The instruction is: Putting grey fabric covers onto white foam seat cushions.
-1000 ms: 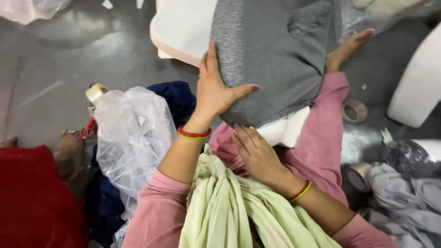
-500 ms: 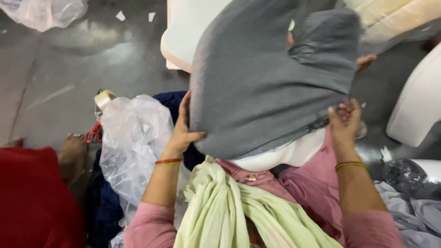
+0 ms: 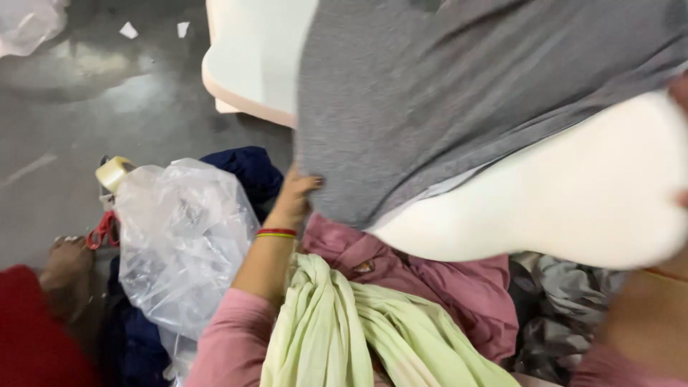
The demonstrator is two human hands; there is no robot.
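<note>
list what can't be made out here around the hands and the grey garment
- Right hand: head view, cut off by the right edge and blurred; its grip is unclear.
- Left hand: fingertips hidden under the grey garment.
- White form: upper part covered by the garment; its full shape is unseen.

Soft, even indoor light; glare patches on the grey floor (image 3: 107, 93); close right edge blurred.

**A:** what's going on here?

**B:** left hand (image 3: 295, 195) pinching the hem of a grey shirt (image 3: 459, 93) pulled over a white mannequin torso (image 3: 573, 208). Clear plastic bag (image 3: 179, 244) just beside.
</note>
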